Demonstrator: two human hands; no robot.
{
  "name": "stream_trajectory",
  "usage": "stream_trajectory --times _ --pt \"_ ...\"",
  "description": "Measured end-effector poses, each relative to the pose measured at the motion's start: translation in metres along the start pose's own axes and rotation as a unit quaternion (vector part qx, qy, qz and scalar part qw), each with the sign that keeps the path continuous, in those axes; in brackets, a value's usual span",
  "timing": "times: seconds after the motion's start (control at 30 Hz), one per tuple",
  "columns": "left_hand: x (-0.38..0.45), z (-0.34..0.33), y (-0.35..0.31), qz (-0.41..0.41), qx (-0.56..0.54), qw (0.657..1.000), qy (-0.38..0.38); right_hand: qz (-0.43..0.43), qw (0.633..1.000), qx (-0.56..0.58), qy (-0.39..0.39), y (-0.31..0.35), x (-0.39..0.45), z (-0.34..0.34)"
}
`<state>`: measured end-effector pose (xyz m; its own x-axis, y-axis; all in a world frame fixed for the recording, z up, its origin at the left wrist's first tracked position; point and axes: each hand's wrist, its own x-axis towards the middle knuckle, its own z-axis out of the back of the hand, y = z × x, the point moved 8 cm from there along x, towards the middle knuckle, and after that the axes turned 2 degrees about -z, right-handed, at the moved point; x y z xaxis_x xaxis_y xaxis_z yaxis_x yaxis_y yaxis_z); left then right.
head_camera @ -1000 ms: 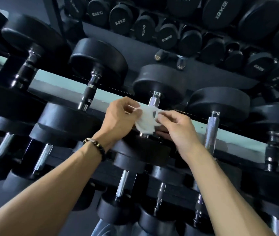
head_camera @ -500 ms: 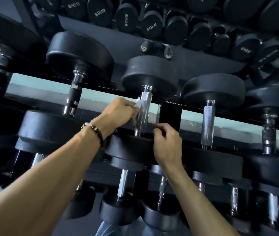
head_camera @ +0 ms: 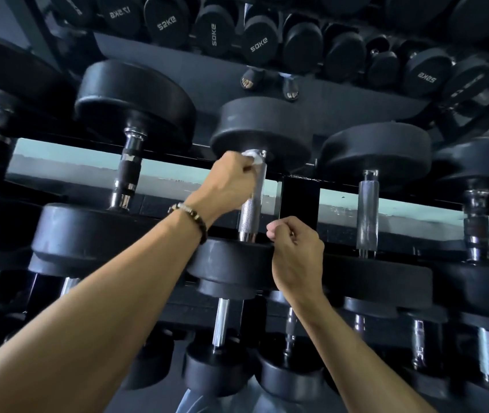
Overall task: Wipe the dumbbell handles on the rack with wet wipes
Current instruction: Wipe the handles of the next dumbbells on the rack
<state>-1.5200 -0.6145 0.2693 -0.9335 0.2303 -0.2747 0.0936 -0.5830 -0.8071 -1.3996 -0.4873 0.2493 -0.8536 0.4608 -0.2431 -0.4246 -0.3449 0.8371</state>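
Right now, from the head view, my left hand (head_camera: pixel 231 181) pinches the crumpled white wet wipe (head_camera: pixel 252 155) against the far end of the knurled chrome dumbbell handle (head_camera: pixel 252 204), which lies mid-rack between two black rubber heads. I'd wrap the wipe round and drag it down the handle's length. My right hand (head_camera: pixel 295 254) is curled at the near black rubber head (head_camera: pixel 231 260); whether it grips anything, I cannot tell. Neighbouring handles stand well apart, leaving room either side.

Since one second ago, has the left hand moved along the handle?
Yes. The left hand with the wipe went from the handle's middle up to its top end.
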Motion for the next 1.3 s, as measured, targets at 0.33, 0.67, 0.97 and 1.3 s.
stream_trajectory --times 0.33,0.67,0.97,1.3 --pt "0.008 -0.002 0.005 0.003 0.008 1.000 -0.003 0.011 1.000 0.004 0.000 0.001 -0.001 0.000" --pt "0.017 -0.009 0.027 0.051 -0.110 0.993 0.009 0.031 0.999 0.004 0.010 0.002 0.000 -0.001" --pt "-0.025 -0.023 0.049 0.113 -0.123 0.979 0.116 0.105 0.994 -0.006 0.041 0.001 -0.010 -0.002" --pt "-0.012 -0.016 0.038 0.124 -0.089 0.986 0.071 0.119 0.992 -0.035 0.017 -0.008 -0.014 -0.001"
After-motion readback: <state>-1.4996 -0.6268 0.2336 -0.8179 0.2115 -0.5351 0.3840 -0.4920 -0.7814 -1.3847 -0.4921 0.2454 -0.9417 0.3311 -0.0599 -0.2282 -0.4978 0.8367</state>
